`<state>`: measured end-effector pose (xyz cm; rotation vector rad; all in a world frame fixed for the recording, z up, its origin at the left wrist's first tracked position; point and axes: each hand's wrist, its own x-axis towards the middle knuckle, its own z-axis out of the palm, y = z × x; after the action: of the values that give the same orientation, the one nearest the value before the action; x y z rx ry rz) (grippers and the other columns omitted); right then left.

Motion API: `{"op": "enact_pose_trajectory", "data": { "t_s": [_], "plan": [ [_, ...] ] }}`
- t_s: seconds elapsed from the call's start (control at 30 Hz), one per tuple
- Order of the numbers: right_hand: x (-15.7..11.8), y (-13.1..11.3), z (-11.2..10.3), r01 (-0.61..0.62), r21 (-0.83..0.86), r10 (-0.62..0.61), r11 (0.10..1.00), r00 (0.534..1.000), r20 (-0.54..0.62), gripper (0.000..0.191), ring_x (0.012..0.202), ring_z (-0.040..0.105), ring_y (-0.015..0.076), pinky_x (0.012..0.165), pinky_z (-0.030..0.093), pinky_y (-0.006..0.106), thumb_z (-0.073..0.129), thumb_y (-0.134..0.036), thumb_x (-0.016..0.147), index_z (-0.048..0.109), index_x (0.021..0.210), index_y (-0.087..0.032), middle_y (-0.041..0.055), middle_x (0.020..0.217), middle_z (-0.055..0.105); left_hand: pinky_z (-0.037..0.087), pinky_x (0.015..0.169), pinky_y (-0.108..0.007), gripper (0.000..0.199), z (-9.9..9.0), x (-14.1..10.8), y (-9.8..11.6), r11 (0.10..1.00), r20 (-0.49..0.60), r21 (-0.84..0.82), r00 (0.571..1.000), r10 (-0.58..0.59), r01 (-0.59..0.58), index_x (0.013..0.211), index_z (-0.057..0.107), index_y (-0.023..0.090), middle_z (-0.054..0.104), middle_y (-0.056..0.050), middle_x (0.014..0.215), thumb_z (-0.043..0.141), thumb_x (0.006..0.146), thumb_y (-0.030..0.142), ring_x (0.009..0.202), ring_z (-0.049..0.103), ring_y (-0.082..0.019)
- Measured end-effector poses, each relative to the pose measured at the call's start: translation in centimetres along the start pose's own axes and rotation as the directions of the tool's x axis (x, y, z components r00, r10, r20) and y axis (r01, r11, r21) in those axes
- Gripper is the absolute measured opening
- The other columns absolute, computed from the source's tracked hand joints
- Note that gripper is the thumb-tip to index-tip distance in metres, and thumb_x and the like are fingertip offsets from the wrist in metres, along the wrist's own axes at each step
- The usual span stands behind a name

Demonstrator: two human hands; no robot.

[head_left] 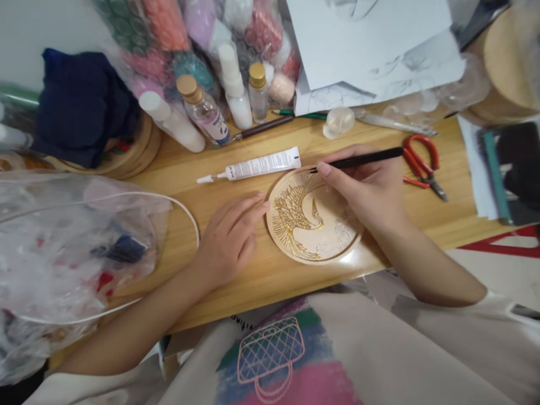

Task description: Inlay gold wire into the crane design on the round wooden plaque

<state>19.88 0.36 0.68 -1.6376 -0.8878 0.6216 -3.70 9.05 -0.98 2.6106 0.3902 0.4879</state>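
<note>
A round wooden plaque (333, 243) lies on the wooden table, with a crane outlined in raised gold lines and faint pencil-like lines at its right. My right hand (369, 183) rests over the plaque's upper right side, its fingers closed on black tweezers (367, 160). Their tips point at the plaque's upper edge. My left hand (230, 239) lies flat with spread fingers, holding nothing, its fingertips at the plaque's left rim. Just above the plaque lies a white glue tube (264, 163), its nozzle to the left.
Bottles (206, 115) and bagged colored materials (202, 34) line the back. Red-handled pliers (426, 166) lie to the right, beneath paper sketches (379, 50). Dark cloth (82, 107) sits at the back left. A plastic bag (71, 242) and white cable (192, 216) occupy the left.
</note>
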Motion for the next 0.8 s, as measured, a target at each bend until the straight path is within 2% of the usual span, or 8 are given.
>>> {"op": "enact_pose_trajectory", "data": {
  "t_s": [0.13, 0.23, 0.37, 0.5, 0.6, 0.7, 0.8],
  "plan": [
    [0.7, 0.8, -0.2, -0.057, 0.018, 0.058, 0.998, 0.997, -0.043, 0.011, 0.069, 0.066, 0.0167, 0.062, 0.054, 0.033, 0.079, -0.032, 0.074, 0.069, 0.074, -0.026, 0.0024, 0.075, 0.071, 0.045, 0.108, -0.042, 0.037, 0.0, 0.1, -0.1, 0.998, -0.027, -0.054, 0.999, -0.045, 0.044, 0.132, 0.047, 0.020, 0.057, -0.012, 0.134, 0.048, 0.095, 0.014, 0.126, 0.054, -0.023],
    [1.2, 1.3, -0.3, -0.072, 0.033, 0.074, 0.997, 0.996, -0.043, 0.014, 0.063, 0.062, 0.0144, 0.059, 0.051, 0.031, 0.080, -0.033, 0.071, 0.069, 0.073, -0.024, 0.0005, 0.068, 0.067, 0.045, 0.108, -0.046, 0.039, 0.3, 0.0, -0.2, 0.996, -0.051, -0.065, 0.996, -0.072, 0.069, 0.134, 0.045, 0.020, 0.056, -0.013, 0.134, 0.052, 0.096, 0.022, 0.126, 0.054, -0.025],
    [0.9, 1.1, -0.6, -0.170, 0.096, 0.176, 0.981, 0.982, -0.061, 0.024, 0.051, 0.052, 0.0110, 0.049, 0.043, 0.026, 0.083, -0.040, 0.064, 0.069, 0.072, -0.021, -0.0026, 0.057, 0.061, 0.045, 0.107, -0.047, 0.041, 0.8, -0.1, -0.5, 0.971, -0.151, -0.172, 0.969, -0.194, 0.168, 0.133, 0.045, 0.020, 0.058, -0.012, 0.131, 0.054, 0.094, 0.025, 0.124, 0.054, -0.025],
    [-1.4, 0.1, -1.2, -0.258, 0.147, 0.266, 0.955, 0.963, -0.037, 0.031, 0.052, 0.052, 0.0098, 0.050, 0.044, 0.024, 0.084, -0.045, 0.061, 0.067, 0.067, -0.019, -0.0014, 0.059, 0.062, 0.049, 0.102, -0.045, 0.028, 1.2, 0.1, -1.1, 0.944, -0.235, -0.251, 0.933, -0.273, 0.213, 0.120, 0.052, 0.020, 0.062, -0.009, 0.120, 0.049, 0.093, 0.016, 0.117, 0.059, -0.022],
    [-4.2, -0.4, -1.0, -0.244, 0.102, 0.247, 0.964, 0.969, -0.022, 0.034, 0.049, 0.052, 0.0115, 0.047, 0.045, 0.026, 0.081, -0.050, 0.062, 0.066, 0.069, -0.020, -0.0003, 0.058, 0.063, 0.052, 0.098, -0.042, 0.028, 1.5, 0.3, -1.4, 0.925, -0.267, -0.307, 0.912, -0.311, 0.226, 0.114, 0.055, 0.020, 0.065, -0.007, 0.114, 0.047, 0.089, 0.008, 0.112, 0.061, -0.020],
    [-6.8, -0.4, -0.4, -0.208, 0.019, 0.208, 0.978, 0.978, 0.007, 0.036, 0.045, 0.054, 0.0139, 0.042, 0.044, 0.028, 0.073, -0.056, 0.071, 0.065, 0.072, -0.021, 0.0011, 0.056, 0.063, 0.053, 0.095, -0.040, 0.032, 1.6, 0.6, -1.4, 0.908, -0.280, -0.354, 0.901, -0.331, 0.224, 0.110, 0.056, 0.020, 0.066, -0.005, 0.110, 0.044, 0.085, 0.004, 0.108, 0.062, -0.018],
    [-8.0, 0.2, -0.6, -0.117, -0.121, 0.117, 0.986, 0.993, -0.010, 0.031, 0.048, 0.057, 0.0162, 0.046, 0.049, 0.031, 0.062, -0.052, 0.083, 0.066, 0.086, -0.021, 0.0026, 0.062, 0.066, 0.054, 0.091, -0.037, 0.033, 1.7, 0.8, -1.3, 0.898, -0.285, -0.386, 0.898, -0.334, 0.212, 0.109, 0.056, 0.019, 0.066, -0.005, 0.107, 0.042, 0.085, 0.002, 0.103, 0.064, -0.017]
  ]
}}
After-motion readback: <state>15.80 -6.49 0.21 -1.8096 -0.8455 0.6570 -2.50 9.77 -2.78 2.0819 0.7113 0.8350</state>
